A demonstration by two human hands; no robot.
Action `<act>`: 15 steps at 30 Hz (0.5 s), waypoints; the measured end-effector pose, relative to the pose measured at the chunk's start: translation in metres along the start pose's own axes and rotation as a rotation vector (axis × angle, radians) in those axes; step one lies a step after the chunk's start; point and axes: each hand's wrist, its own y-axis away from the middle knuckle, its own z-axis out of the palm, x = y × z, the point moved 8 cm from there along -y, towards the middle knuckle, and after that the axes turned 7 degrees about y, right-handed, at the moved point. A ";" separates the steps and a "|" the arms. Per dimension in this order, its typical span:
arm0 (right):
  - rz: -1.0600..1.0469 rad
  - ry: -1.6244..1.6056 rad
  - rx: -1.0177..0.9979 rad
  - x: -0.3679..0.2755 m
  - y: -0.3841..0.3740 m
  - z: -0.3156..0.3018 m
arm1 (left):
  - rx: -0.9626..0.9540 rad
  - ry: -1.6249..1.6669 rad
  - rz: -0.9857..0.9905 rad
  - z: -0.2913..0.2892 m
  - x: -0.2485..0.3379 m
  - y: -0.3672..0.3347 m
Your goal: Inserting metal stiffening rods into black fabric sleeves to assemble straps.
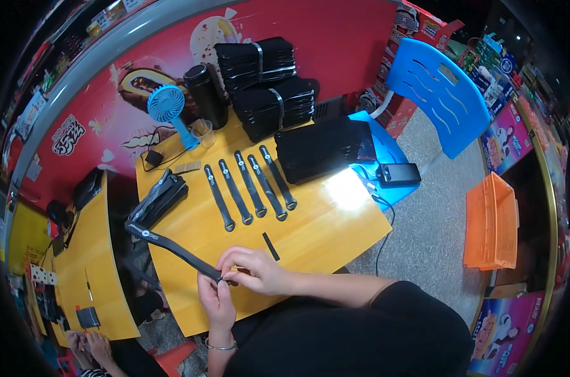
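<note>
My left hand and my right hand meet at the near edge of the yellow table. Both pinch the near end of a long dark strap with white printing. Its other end stretches away to the left, beside a pile of folded dark straps. Several similar straps, each with a rounded loop end, lie in a row beyond my hands. A short black strip rests just beyond my right hand. My fingers hide the detail of the pinched end.
At the back stand a blue fan, clear cup, black thermos and banded black stacks. A black pile sits farther right. A blue chair holds a black device. Another person's hands work lower left.
</note>
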 end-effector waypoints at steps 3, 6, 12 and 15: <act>0.049 0.049 -0.015 0.005 0.000 -0.001 | -0.048 -0.079 -0.026 -0.002 0.000 0.000; -0.193 0.255 0.061 -0.013 -0.007 -0.004 | -0.094 -0.132 -0.096 -0.002 0.010 0.005; -0.236 0.233 -0.083 -0.028 -0.005 0.004 | -0.140 0.160 -0.198 -0.001 0.006 0.013; -0.189 0.232 -0.077 -0.026 -0.003 0.010 | 0.035 0.320 -0.245 0.007 0.003 0.012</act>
